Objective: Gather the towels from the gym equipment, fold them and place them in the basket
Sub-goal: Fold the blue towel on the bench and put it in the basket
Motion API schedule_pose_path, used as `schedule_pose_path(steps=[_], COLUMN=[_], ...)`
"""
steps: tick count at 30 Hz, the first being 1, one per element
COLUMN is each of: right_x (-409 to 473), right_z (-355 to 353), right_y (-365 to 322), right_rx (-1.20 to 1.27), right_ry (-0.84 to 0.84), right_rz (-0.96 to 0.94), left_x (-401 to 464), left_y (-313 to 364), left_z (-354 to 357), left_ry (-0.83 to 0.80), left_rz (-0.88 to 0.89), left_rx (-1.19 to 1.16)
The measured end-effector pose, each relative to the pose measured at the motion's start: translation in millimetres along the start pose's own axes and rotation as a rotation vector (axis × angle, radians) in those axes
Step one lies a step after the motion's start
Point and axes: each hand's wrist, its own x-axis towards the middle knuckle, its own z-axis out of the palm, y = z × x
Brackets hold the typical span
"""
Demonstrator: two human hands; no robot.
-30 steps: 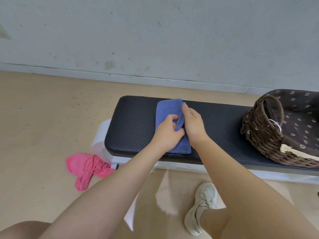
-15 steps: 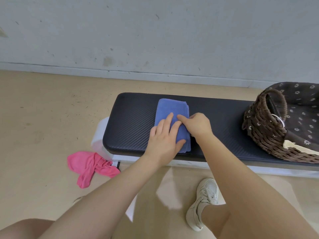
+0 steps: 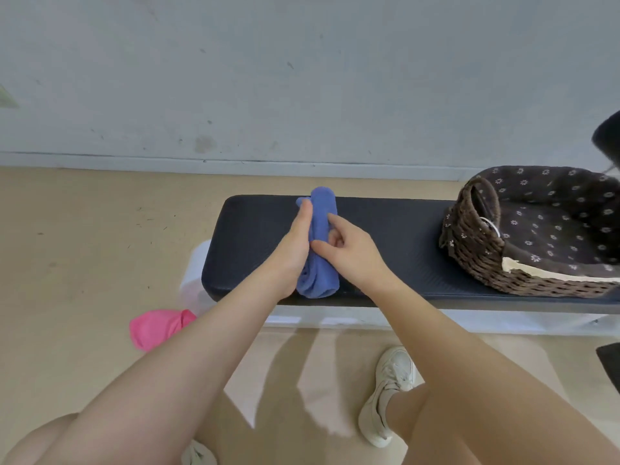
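left hand (image 3: 295,243) flat-fingered, bracing blue towel (image 3: 318,260) on counter (image 3: 385,246) | right hand (image 3: 349,250) pinching its fold tight | basket (image 3: 476,250) right, waiting

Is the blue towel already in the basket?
No, the blue towel lies on the bench between both hands, apart from the basket.

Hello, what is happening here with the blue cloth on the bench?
A person is folding a blue towel on a black bench. The left hand presses flat against the towel's left side, and the right hand holds it from the right. A woven basket stands on the bench to the right; the towel is not in it yet. A pink towel lies on the floor.
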Motion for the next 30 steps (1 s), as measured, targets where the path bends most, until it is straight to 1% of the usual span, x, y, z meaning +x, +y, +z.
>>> schedule_pose_path(steps=[1,3,5,7,9,11,13,14,15,16,18,19,20,21,24,27,30], right_x=[-4.6,-16.8,-30.9,-42.9,-50.4,-54.3,-56.7,-59.0,-61.1,-63.8,-68.5,-69.6,-69.8,-69.0,-64.0,-56.9,-46.9], right_z=[-4.2,-14.1,-27.8,-45.1,-64.4,-86.7,-114.0,-130.7,-148.3,-166.3,-201.6,-217.8,-234.0,-249.9,-293.0,-330.7,-352.3], right_y=[-2.9,-7.3,-9.7,-8.6,-6.5,-1.8,6.4,10.8,15.9,20.9,34.5,42.6,51.3,61.1,87.1,117.3,147.5], right_rx=[-0.108,-0.270,-0.251,-0.157,-0.098,-0.118,-0.086,-0.019,0.087,0.222,0.492,0.580,0.625,0.633,0.537,0.261,-0.001], right_ry=[-0.002,-0.013,-0.075,-0.095,-0.025,0.121,0.283,0.334,0.344,0.311,0.174,0.125,0.101,0.094,0.146,0.282,0.357], right_rz=[-0.070,-0.191,-0.291,-0.327,-0.327,-0.319,-0.247,-0.166,-0.061,0.051,0.287,0.382,0.434,0.446,0.425,0.468,0.478], left_x=[-0.6,-3.1,-4.7,-6.4,-7.0,-6.6,-7.9,-7.6,-6.7,-4.5,0.1,2.7,5.7,9.7,30.4,58.0,86.2], left_y=[1.3,0.0,-1.6,-1.6,0.3,5.0,14.1,19.4,25.0,29.9,36.9,39.8,42.4,43.8,44.7,44.6,36.4], left_z=[-1.1,1.8,10.8,24.5,41.7,64.5,92.9,108.5,124.8,141.1,174.3,191.4,208.3,225.3,274.1,323.9,360.7], left_ry=[-0.026,-0.081,-0.083,-0.066,-0.092,-0.154,-0.211,-0.233,-0.257,-0.272,-0.293,-0.304,-0.310,-0.322,-0.343,-0.375,-0.323], left_rz=[-0.002,0.019,0.026,0.024,0.034,0.060,0.061,0.062,0.066,0.074,0.059,0.034,0.004,-0.022,-0.007,-0.020,-0.048], left_rx=[-0.109,-0.234,-0.308,-0.405,-0.489,-0.531,-0.540,-0.530,-0.521,-0.514,-0.500,-0.480,-0.443,-0.399,-0.261,-0.162,-0.012])
